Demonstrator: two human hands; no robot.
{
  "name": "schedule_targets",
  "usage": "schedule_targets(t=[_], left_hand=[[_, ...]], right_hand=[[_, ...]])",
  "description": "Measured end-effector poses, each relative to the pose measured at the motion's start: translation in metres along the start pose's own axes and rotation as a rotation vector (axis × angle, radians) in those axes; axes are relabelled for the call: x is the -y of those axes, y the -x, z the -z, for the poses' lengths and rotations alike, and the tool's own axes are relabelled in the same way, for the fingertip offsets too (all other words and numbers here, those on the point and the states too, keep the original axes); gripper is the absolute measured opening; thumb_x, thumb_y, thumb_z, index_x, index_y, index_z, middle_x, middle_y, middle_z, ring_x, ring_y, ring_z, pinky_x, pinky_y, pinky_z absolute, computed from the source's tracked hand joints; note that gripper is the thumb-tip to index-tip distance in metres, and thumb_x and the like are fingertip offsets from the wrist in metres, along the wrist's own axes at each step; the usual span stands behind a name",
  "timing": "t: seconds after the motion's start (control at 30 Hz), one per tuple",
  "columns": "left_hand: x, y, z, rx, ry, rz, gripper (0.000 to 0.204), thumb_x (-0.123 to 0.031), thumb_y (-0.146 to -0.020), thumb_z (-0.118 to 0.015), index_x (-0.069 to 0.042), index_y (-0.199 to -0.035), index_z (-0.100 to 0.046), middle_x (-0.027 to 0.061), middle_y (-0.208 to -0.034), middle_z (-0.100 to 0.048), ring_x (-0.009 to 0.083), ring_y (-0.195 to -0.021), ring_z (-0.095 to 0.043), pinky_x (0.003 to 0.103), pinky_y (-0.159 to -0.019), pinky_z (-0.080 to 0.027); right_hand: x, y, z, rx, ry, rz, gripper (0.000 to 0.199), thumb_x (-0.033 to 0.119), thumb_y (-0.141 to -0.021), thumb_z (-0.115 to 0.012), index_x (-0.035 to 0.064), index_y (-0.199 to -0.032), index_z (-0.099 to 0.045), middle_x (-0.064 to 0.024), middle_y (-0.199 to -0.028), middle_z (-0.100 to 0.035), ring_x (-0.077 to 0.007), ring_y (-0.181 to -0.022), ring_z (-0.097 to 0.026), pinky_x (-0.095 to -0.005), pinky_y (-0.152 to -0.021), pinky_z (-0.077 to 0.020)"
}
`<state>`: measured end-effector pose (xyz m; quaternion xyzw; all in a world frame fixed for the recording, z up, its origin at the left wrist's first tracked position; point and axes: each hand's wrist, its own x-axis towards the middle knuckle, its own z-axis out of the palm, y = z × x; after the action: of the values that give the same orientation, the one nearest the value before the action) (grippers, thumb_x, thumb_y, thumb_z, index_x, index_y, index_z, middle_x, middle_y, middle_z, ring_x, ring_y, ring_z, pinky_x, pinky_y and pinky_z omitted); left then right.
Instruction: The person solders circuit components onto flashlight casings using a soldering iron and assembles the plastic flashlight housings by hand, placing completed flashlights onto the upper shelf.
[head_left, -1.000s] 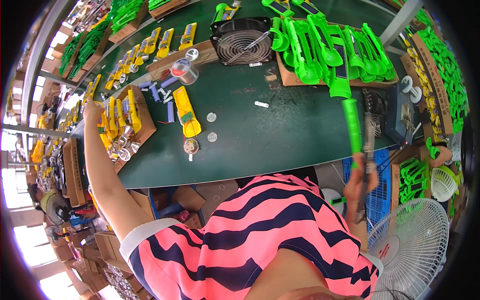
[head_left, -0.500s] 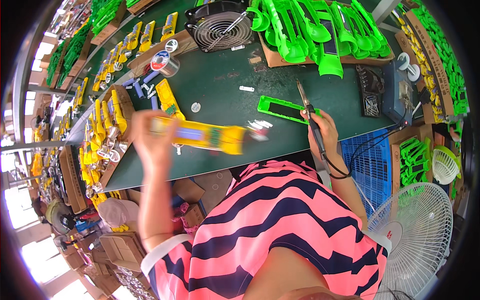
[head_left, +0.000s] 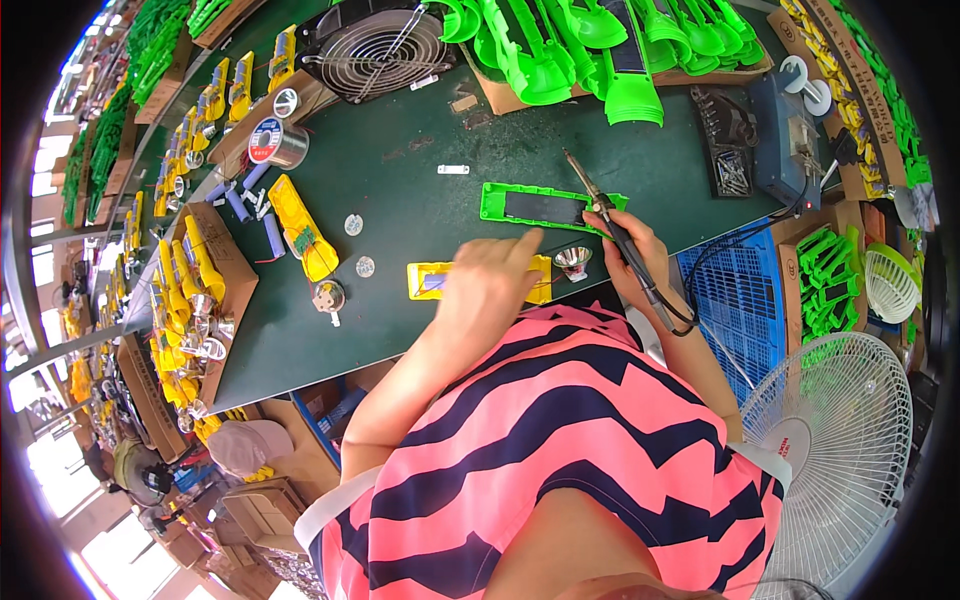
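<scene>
My left hand [head_left: 487, 283] is over a yellow flashlight housing [head_left: 430, 282] that lies near the front table edge, hiding its middle. Its fingers stretch to the right, toward the green housing. A soldering iron [head_left: 622, 240] is held in my right hand [head_left: 640, 250], tip pointing up and away to the left. That hand's fingers are close by the right end of an open green housing [head_left: 500, 203] with a dark panel inside; whether they touch it I cannot tell. Beside the yellow housing stands a shiny reflector cup [head_left: 573, 262].
Left on the table are another yellow housing [head_left: 300, 225], blue cells [head_left: 273, 237], a solder spool [head_left: 280, 145] and a box of yellow housings [head_left: 235, 250]. A metal-grilled fan [head_left: 380, 55] and piled green housings [head_left: 540, 60] stand behind. Right are a blue soldering station [head_left: 785, 130] and a screw tray [head_left: 733, 170].
My left hand has carried the yellow housing rightward and lowered it onto the table by the front edge. My right hand keeps the soldering iron. The whole view has shifted slightly.
</scene>
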<state>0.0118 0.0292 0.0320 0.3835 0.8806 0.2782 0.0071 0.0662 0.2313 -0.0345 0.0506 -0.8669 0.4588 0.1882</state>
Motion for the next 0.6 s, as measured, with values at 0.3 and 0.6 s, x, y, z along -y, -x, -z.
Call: schedule_targets(t=[0.3, 0.6], left_hand=[[0.008, 0.0, -0.032, -0.411, 1.313, 0.573, 0.011, 0.007, -0.076, -0.058, 0.002, -0.086, -0.059, 0.0083, -0.083, -0.062, 0.0135, -0.073, -0.06, 0.024, -0.068, -0.048], [0.041, 0.015, 0.006, -0.356, -0.168, 0.098, 0.008, -0.002, -0.064, -0.062, -0.006, -0.071, -0.061, 0.0036, -0.074, -0.059, 0.0224, -0.069, -0.052, 0.033, -0.065, -0.038]], right_hand=[[0.0, -0.004, 0.0, 0.205, -0.089, -0.049, 0.038, -0.002, -0.079, -0.051, 0.0039, -0.112, -0.034, -0.0095, -0.105, -0.06, -0.0269, -0.093, -0.059, -0.0306, -0.076, -0.0472], [0.015, -0.01, 0.008, 0.332, 0.013, 0.132, 0.034, 0.008, -0.067, -0.067, 0.002, -0.097, -0.053, -0.0092, -0.091, -0.062, -0.0285, -0.086, -0.06, -0.0352, -0.081, -0.0459]])
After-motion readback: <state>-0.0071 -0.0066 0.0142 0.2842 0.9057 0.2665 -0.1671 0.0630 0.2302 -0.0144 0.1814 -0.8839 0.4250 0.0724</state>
